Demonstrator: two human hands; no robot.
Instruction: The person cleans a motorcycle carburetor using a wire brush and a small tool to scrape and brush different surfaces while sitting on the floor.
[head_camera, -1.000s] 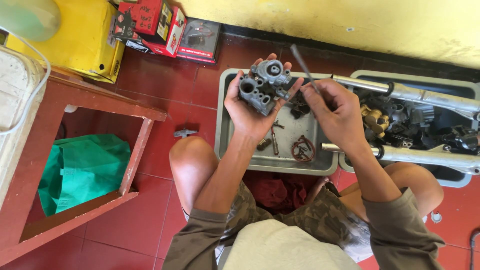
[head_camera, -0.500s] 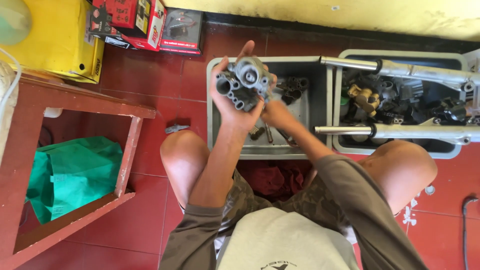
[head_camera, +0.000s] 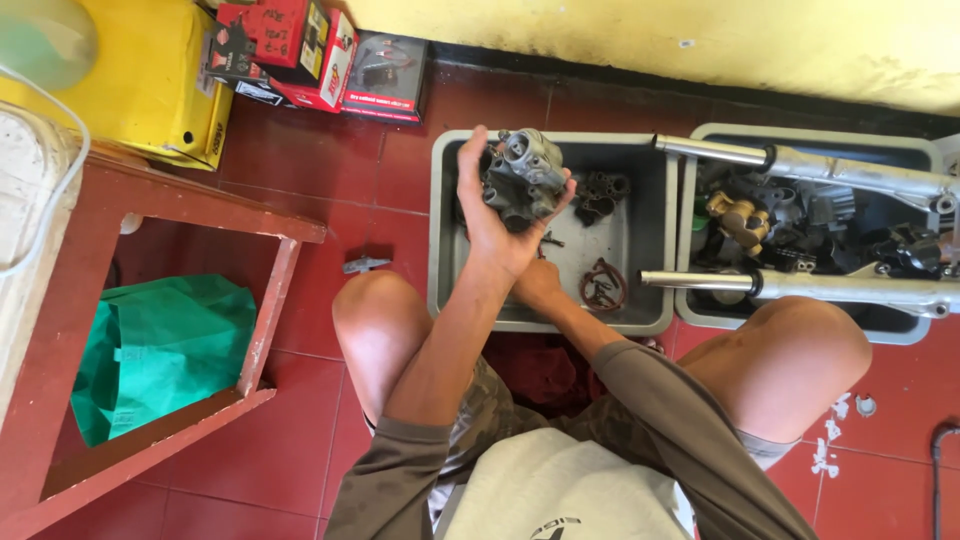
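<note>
Left hand (head_camera: 492, 225): upper centre, fingers wrapped around a grey carburettor body (head_camera: 524, 178) over the grey tray (head_camera: 440, 250) — best held level.
Right hand (head_camera: 537, 283): mostly hidden behind the left wrist — grip cannot be told.

Red tile floor (head_camera: 300, 180) fills the view. A yellow wall (head_camera: 650, 40) runs along twelve o'clock. At nine o'clock stands a red wooden frame (head_camera: 270, 290) over a green bag (head_camera: 160, 345), daylight falling brightly.
</note>
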